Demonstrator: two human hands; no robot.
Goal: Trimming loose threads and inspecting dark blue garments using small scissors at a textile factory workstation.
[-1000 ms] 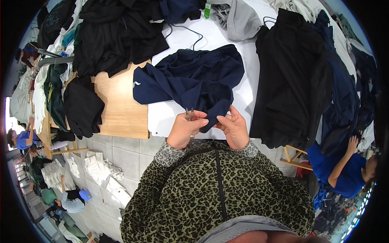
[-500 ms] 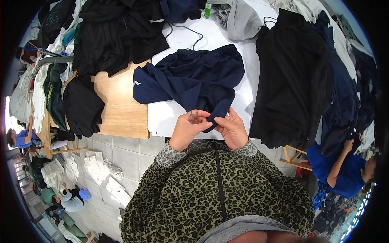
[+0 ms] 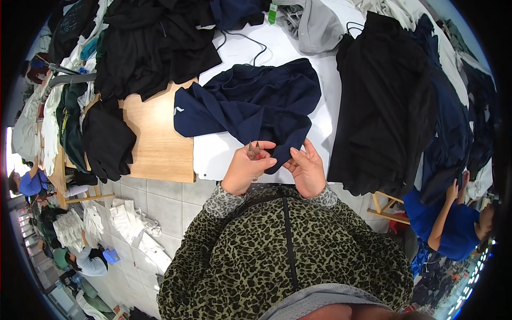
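A pair of navy blue pants (image 3: 256, 101) lies bunched in front of me, with a gathered waistband at the far side and a small white mark on the leg to the left. My right hand (image 3: 305, 168) pinches the near leg end between thumb and fingers. Beside that end, my left hand (image 3: 248, 168) is closed around small thread snips (image 3: 254, 149), whose two pointed metal tips stick up apart from its curled fingers. The rest of the snips is hidden in the palm. My left thumb and index finger are close to the fabric's left edge; contact is unclear.
The pants rest on a white tabletop (image 3: 213, 154) beside a wooden table section (image 3: 160, 144). Black garments (image 3: 154, 53) heap at the far left; more black clothing (image 3: 384, 106) lies right. A grey garment (image 3: 320, 29) sits at the back. A person in blue (image 3: 448, 224) handles dark clothing at right.
My left thumb and fingers have drawn slightly left, away from the leg end, and the snips' tips show more clearly. My right hand keeps its pinch, shifted slightly.
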